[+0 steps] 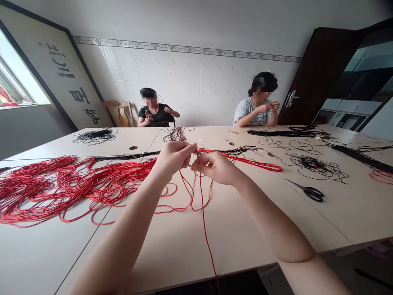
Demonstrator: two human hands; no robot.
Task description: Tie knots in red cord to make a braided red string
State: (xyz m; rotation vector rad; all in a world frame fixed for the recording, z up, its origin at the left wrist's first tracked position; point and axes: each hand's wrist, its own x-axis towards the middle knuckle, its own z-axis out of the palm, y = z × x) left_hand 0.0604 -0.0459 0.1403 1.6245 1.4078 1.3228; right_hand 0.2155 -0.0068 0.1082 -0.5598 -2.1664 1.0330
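Both of my hands meet above the middle of the table, working on a thin red cord (204, 217). My left hand (175, 157) pinches the cord between thumb and fingers. Just right of it, my right hand (213, 167) also has thumb and fingers closed on the cord. One length hangs down between my forearms and over the table's near edge. Other red strands loop onto the tabletop below my hands. A large tangled heap of red cords (101, 182) spreads to the left. Any knot between my fingertips is too small to make out.
Black-handled scissors (311, 192) lie at the right. A folded red cord bundle (264, 164) and a black cord tangle (319, 166) are nearby. More black cords (98, 135) lie at the far left. Two people (156, 112) sit across the table (245, 229), hands raised.
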